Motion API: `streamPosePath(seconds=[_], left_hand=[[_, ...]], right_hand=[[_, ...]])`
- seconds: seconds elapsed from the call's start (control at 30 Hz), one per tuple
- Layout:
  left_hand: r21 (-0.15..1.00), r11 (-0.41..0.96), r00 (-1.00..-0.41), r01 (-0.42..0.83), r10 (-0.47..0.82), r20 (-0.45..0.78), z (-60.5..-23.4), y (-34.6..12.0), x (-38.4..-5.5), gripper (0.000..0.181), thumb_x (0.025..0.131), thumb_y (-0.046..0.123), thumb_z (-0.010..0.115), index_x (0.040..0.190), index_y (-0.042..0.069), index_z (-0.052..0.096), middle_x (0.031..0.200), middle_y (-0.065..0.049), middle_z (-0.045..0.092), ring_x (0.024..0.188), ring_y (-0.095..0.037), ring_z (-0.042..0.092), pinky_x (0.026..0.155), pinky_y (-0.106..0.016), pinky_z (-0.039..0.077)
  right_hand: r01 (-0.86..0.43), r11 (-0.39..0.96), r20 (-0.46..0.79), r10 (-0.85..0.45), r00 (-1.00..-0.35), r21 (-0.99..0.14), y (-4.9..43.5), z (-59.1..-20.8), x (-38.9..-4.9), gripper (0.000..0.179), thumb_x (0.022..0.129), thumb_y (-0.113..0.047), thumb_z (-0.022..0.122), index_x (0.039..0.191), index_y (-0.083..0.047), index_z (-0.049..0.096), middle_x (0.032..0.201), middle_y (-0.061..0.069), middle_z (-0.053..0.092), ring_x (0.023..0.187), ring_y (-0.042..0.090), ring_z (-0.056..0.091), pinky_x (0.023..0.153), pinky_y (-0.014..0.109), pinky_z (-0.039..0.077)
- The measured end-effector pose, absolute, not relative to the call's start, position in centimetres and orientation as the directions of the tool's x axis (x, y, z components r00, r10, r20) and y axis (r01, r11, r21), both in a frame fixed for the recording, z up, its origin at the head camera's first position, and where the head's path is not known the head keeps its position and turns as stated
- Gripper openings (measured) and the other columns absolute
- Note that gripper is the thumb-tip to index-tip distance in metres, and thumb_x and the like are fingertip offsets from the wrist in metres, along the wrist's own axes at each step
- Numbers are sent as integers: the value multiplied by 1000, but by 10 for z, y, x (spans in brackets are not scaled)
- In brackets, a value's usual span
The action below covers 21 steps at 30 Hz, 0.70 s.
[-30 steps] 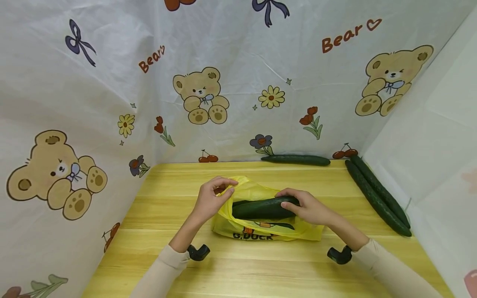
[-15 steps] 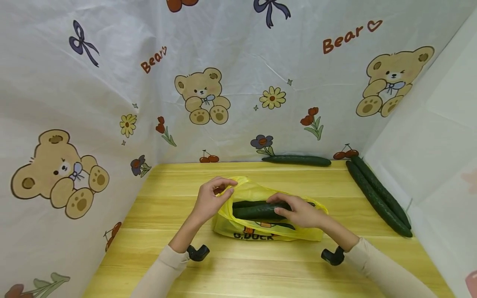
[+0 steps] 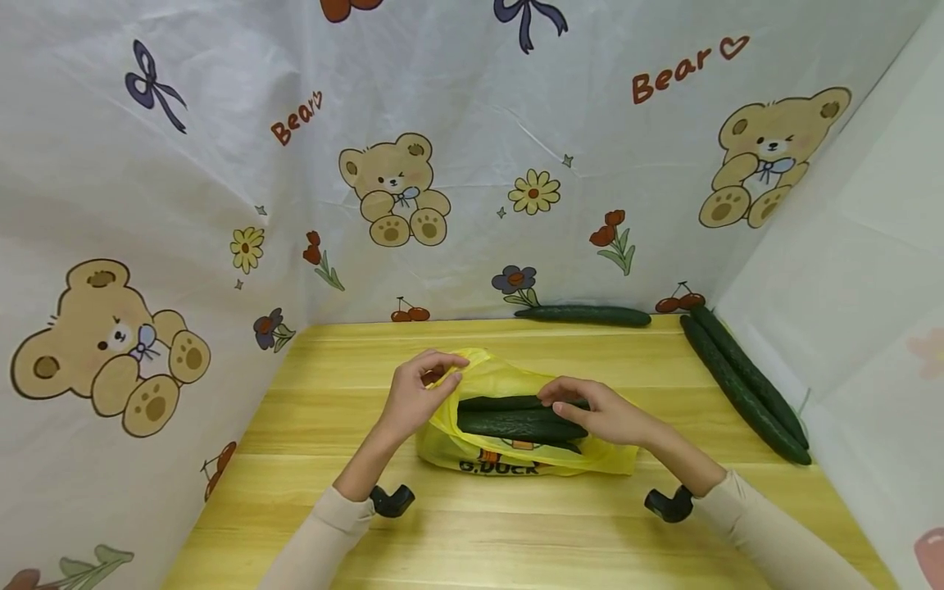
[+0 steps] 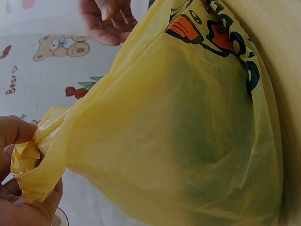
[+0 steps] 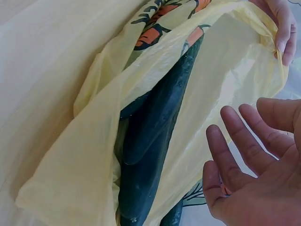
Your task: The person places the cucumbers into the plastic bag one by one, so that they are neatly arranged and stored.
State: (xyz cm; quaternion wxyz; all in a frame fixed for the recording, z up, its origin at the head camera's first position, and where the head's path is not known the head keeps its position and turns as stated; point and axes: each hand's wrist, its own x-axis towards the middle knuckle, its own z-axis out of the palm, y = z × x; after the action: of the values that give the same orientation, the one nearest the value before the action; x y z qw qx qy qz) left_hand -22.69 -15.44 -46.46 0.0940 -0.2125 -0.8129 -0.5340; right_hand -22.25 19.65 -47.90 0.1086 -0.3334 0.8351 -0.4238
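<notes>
Left hand [image 3: 422, 392] pinches bunched rim of yellow bag [image 3: 509, 377] | right hand [image 3: 603, 412] empty, fingers loosely spread by bag's mouth | cucumbers [image 3: 516, 424] inside bag, lengthwise | suggest: hold mouth wide, align parallel, avoid snagging rim

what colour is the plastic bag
The plastic bag is yellow with orange and dark print; best seen in the left wrist view.

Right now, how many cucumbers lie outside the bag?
3. One cucumber lies along the back wall; a left cucumber and a right cucumber lie side by side near the right wall. Others, inside the bag, are partly hidden.
</notes>
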Motion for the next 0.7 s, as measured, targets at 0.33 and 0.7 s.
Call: streamPosePath(seconds=[0.33, 0.7], left_hand=[[830, 345, -896, 438, 237, 375, -465, -156, -227, 18, 103, 21, 75, 120, 18, 82, 116, -1, 76, 89, -18, 56, 88, -24, 57], [831, 338, -895, 442, 235, 380, -464, -157, -226, 17, 103, 21, 76, 119, 19, 82, 115, -1, 76, 89, -18, 54, 87, -24, 56]], right_hand=[[-453, 440, 105, -618, -779, -775, 205, -483, -223, 29, 114, -23, 56, 141, -16, 64, 132, 4, 72, 121, 25, 69, 106, 40, 56], [-441, 475, 142, -541, -829, -761, 242, -483, -213, 30, 113, -18, 57, 140, -7, 65, 128, 6, 74, 117, 26, 70, 100, 35, 57]])
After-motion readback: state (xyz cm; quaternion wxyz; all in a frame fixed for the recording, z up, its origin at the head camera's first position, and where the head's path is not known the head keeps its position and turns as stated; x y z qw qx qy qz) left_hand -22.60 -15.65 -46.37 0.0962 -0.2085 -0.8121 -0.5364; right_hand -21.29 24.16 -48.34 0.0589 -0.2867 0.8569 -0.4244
